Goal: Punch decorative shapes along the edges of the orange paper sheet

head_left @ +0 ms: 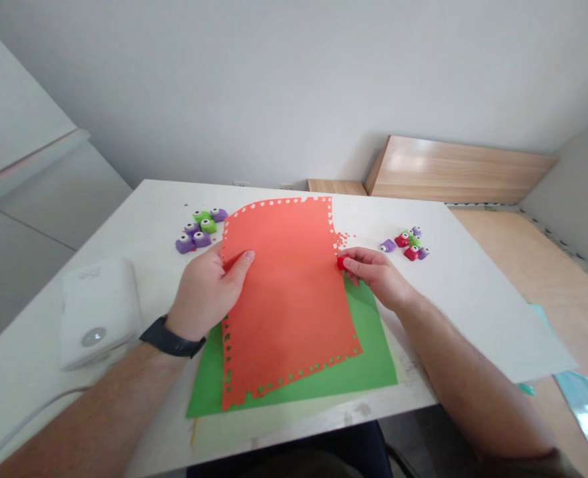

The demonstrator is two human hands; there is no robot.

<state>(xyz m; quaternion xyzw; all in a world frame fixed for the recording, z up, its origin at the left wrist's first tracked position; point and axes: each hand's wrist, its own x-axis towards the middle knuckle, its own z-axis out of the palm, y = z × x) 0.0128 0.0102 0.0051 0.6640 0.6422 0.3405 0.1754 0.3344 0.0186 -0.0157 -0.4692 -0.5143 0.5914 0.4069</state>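
An orange sheet of paper (288,285) with small shapes punched along its edges is held up over the table. My left hand (206,289) grips its left edge, thumb on top and fingers behind. At the right edge, my right hand (376,271) is closed around a red craft punch (342,263), mostly hidden by the fingers, which sits at the paper's border. Beneath the orange sheet lies a green sheet of paper (373,345). Small orange paper bits (342,239) are scattered just beyond my right hand.
Purple and green craft punches (201,227) cluster at the left, and more in red, purple and green (412,244) at the right. A white device (99,309) with a cable sits on the left of the white table (493,318). A wooden headboard (458,169) stands behind.
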